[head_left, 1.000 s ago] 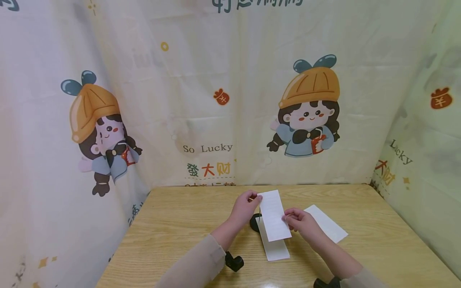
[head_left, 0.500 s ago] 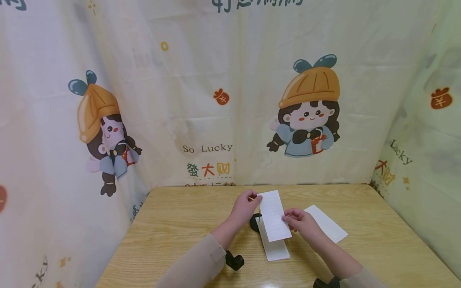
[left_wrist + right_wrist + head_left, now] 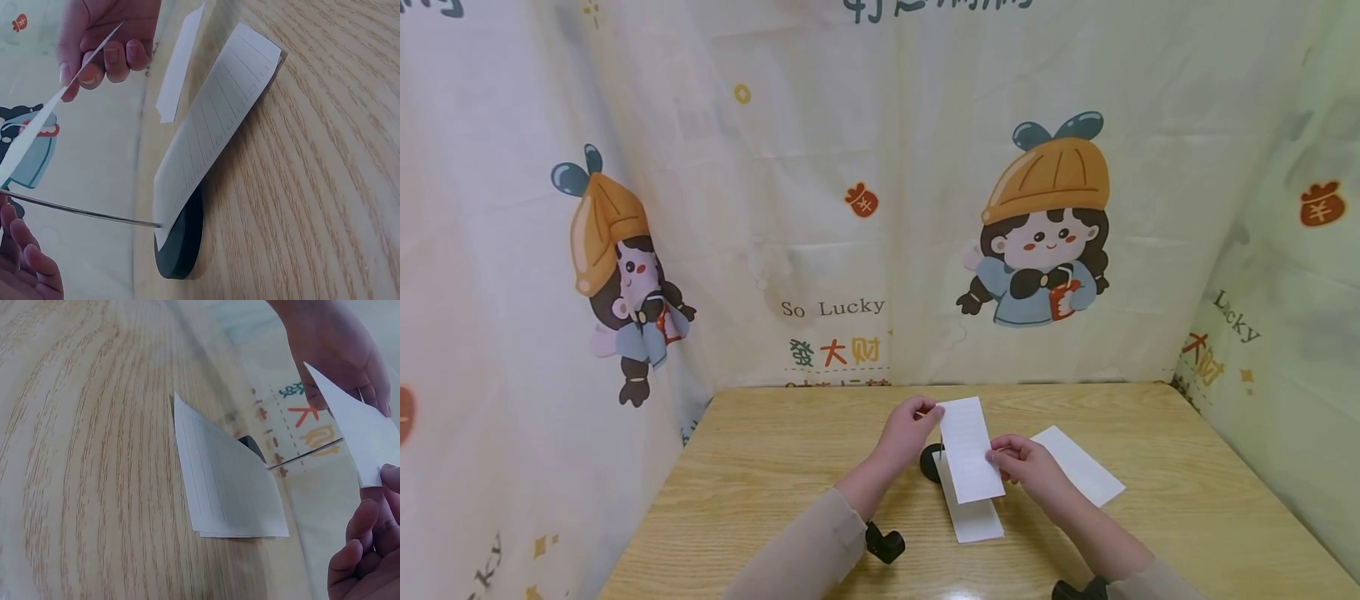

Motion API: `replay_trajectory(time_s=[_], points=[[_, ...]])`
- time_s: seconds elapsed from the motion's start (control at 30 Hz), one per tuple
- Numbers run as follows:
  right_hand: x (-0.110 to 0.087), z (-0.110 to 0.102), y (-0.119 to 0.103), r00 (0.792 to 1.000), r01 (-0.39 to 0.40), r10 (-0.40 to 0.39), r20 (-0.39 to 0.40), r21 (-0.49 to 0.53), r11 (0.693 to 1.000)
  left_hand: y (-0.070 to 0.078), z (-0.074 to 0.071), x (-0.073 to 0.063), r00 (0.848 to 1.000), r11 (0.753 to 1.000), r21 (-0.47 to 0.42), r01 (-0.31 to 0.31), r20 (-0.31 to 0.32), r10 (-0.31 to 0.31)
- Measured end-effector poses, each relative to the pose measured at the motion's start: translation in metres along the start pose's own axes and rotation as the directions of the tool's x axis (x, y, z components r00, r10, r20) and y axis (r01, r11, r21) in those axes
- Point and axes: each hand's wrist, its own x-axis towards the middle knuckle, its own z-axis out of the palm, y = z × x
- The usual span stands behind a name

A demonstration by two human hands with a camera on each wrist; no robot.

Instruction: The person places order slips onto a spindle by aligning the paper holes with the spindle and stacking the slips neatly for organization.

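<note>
In the head view my left hand (image 3: 908,432) pinches the upper left corner of a white paper slip (image 3: 968,446). My right hand (image 3: 1032,468) holds that slip's right edge between thumb and fingers. Below it stands a paper spike with a round black base (image 3: 187,240) and a thin metal rod (image 3: 87,214). The rod's top reaches the held slip by my left fingers, where its tip is hidden. Lined paper slips (image 3: 231,481) sit low on the rod at one end, tilted over the base, with their other end toward the table's front.
Another white slip (image 3: 1081,468) lies flat on the wooden table (image 3: 760,467), right of the spike and behind my right forearm. A printed cloth (image 3: 820,208) hangs behind the table and along both sides. Black wrist cameras (image 3: 886,546) are strapped below the sleeves.
Both hands and the held slip stay almost in place. On the left, the printed cloth has shifted rightward in the head view.
</note>
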Motion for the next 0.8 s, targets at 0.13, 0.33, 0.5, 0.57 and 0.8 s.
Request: replay_trajectory(time_s=[0.13, 0.33, 0.5, 0.57, 0.8], points=[[0.0001, -0.0008, 0.0009, 1.0, 0.0, 0.0, 0.012, 0.009, 1.0, 0.0018, -0.0011, 0.0002, 1.0, 1.0, 0.002, 0.007, 0.008, -0.007], [-0.0012, -0.0014, 0.0014, 1.0, -0.009, 0.009, 0.014, -0.004, 1.0, 0.0024, -0.0014, 0.0016, 1.0, 1.0, 0.018, 0.009, -0.004, -0.009], [-0.0025, -0.0021, 0.0005, 1.0, -0.009, 0.009, 0.012, -0.018, 1.0, 0.0009, -0.0008, 0.0023, 1.0, 1.0, 0.018, 0.01, -0.008, -0.01], [-0.0026, -0.0021, 0.0001, 1.0, -0.012, 0.012, 0.012, -0.022, 1.0, 0.0004, -0.0009, 0.0023, 1.0, 1.0, 0.016, 0.009, -0.009, -0.009], [0.0018, -0.0014, 0.0057, 1.0, -0.023, 0.024, 0.01, -0.044, 0.999, -0.001, -0.0008, 0.0028, 1.0, 1.0, 0.028, 0.002, -0.015, -0.002]])
